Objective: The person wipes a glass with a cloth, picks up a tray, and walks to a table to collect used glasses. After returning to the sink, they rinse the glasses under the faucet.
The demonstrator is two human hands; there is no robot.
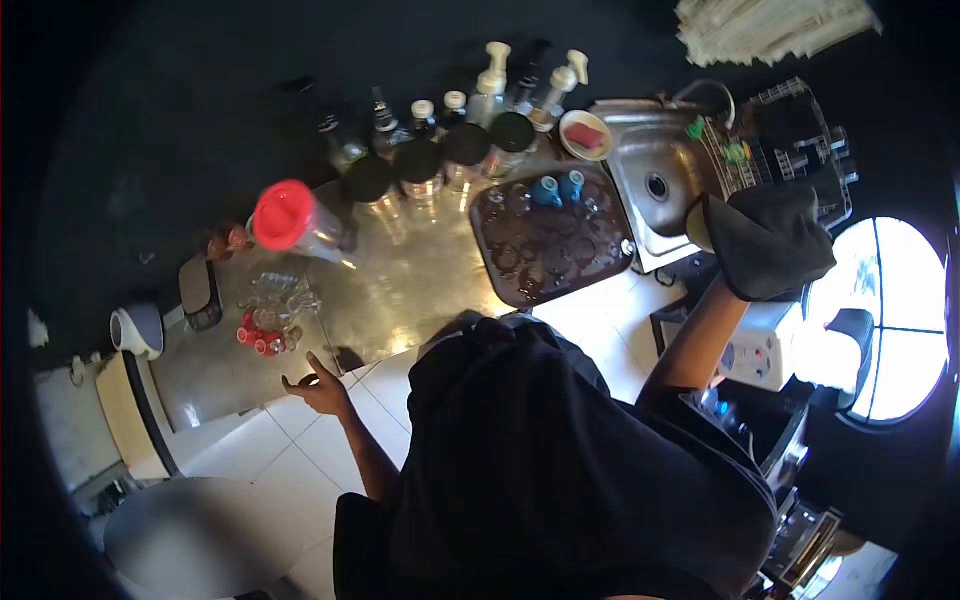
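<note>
- Steel counter (400,300) under a dark wall, slanting across the view; observations run outward from the hands.
- Clear, red-ended bottles (263,337) clustered on the counter, just beyond and slightly left of the left hand (318,386). No contact seen.
- Long axes: bottles appear to lie on their sides, red ends toward the near edge; exact angles blurred.
- Left hand: fingers spread, nothing held; clearly the nearer hand to the bottles.
- Right hand: covered by a dark cloth (775,245), well apart from the bottles, near the sink (655,160). Grip cannot be told; only the forearm (700,345) shows.
- Between the two hands: dark tray (510,296) of glassware with two blue-ended pieces (558,188).
- Behind: red-lidded container (285,215), dark-lidded jars (420,163), pump bottles (490,85).
- Room: pale tiled floor (295,425) below; bright round window (905,320) at far right.
</note>
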